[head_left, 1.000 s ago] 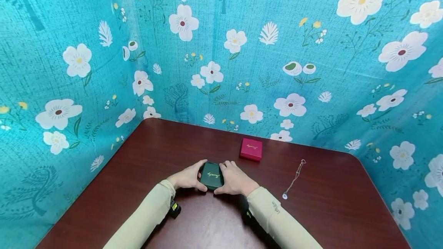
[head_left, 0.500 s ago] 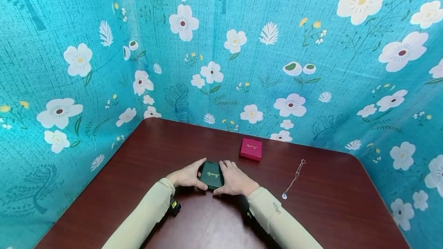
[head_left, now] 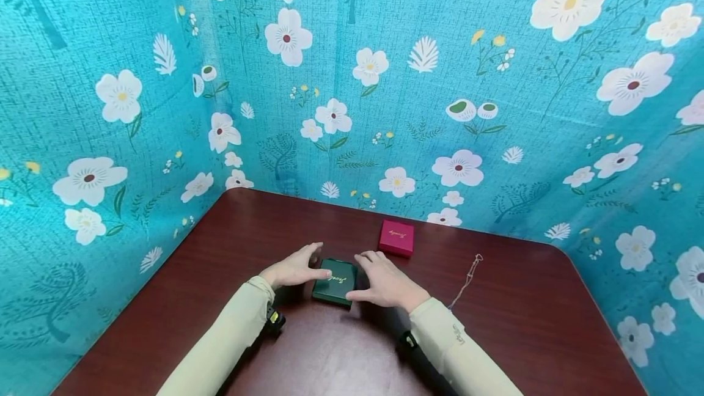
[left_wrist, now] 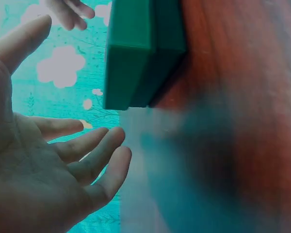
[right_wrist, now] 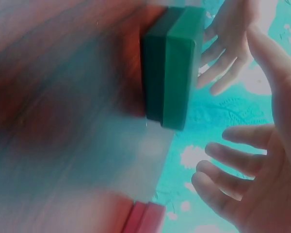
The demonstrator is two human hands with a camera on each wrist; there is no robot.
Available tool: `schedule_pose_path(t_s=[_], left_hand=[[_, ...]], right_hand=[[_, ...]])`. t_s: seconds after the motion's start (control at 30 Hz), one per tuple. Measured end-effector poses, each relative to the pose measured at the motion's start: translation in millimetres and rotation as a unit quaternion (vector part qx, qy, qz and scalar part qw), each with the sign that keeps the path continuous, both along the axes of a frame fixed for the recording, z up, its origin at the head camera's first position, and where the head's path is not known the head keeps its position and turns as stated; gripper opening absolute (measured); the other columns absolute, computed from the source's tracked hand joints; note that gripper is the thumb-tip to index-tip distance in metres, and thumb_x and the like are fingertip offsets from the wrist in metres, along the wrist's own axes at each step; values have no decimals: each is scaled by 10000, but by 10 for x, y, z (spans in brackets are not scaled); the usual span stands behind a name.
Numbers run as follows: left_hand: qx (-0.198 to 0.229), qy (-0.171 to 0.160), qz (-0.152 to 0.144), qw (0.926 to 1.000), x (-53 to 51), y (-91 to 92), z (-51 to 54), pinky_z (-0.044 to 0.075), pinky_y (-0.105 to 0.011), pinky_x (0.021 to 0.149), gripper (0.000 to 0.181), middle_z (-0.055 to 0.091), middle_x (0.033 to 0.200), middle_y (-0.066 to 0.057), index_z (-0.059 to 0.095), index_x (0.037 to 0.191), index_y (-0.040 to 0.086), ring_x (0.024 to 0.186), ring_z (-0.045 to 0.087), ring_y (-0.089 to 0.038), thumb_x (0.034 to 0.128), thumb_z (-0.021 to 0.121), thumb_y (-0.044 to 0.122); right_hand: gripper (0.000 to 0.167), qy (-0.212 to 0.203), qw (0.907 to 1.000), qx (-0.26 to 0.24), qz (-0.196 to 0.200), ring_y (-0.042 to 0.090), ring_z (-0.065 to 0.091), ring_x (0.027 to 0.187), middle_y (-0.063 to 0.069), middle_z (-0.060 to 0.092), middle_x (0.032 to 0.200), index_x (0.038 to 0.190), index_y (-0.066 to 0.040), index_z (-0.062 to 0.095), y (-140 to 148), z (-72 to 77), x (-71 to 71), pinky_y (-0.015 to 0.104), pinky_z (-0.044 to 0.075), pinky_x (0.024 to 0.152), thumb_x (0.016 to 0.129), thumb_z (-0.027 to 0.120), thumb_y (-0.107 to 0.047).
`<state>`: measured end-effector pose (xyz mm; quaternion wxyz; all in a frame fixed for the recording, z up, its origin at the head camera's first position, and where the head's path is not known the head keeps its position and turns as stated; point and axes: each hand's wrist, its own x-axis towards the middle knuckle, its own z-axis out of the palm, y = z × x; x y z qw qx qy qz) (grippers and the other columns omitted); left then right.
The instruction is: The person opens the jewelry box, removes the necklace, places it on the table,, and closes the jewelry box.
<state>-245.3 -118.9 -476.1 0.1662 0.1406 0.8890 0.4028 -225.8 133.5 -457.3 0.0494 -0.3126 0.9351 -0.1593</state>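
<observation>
A dark green box (head_left: pixel 333 289) with gold lettering on its lid lies flat on the table between the two hands. The wrist views show its lid (left_wrist: pixel 129 73) in brighter green over a darker base (right_wrist: pixel 154 77). My left hand (head_left: pixel 294 269) is at the box's left side, fingers spread, with a gap between them and the box in the left wrist view. On the other side my right hand (head_left: pixel 387 283) is likewise spread, its fingers (right_wrist: pixel 228 184) apart from the box. Neither hand holds anything.
Behind the hands, a red box (head_left: pixel 396 238) with gold lettering lies on the brown table (head_left: pixel 236 219). A thin chain necklace (head_left: pixel 467 280) lies to the right, its lower end hidden by the right sleeve. A blue floral curtain (head_left: pixel 352 78) hangs behind the table.
Both hands have let go of the green box and moved apart from its sides. The right forearm has shifted right and now covers the necklace's pendant end.
</observation>
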Motion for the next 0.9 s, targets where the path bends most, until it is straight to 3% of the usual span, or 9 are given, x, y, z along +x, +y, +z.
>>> schedule_pose_path(t_s=[0.2,0.47,0.67,0.9], left_hand=[[155,90,80,9998,-40,37,30,380,-497,972,821,405,1411,-119,274,1477,78,1267,413,-273,852,674,431],[274,433,-77,9987,-61,121,104,377,-479,982,792,388,1435,-111,283,1468,65,1278,410,-280,872,653,431],[104,657,-168,9976,-101,222,144,359,-467,1001,813,368,1453,-103,260,1480,74,1311,371,-278,868,656,434],[-116,741,-264,9968,-166,343,187,334,-468,1023,846,351,1466,-91,234,1492,96,1332,336,-260,852,676,430]], right_hand=[[775,87,9997,-145,-166,211,435,1145,72,485,1295,1355,-81,492,158,33,-1,394,472,893,770,706,-542],[584,398,9984,-298,-275,204,469,1123,53,533,1227,1275,-84,556,360,18,-15,384,465,904,791,756,-340],[546,495,9965,-367,-570,191,484,1096,32,544,1192,1241,-113,580,530,28,-40,362,478,881,769,780,-301],[538,507,9948,-503,-733,247,478,1124,76,547,1203,1232,-103,577,715,53,-77,430,479,877,764,786,-266]])
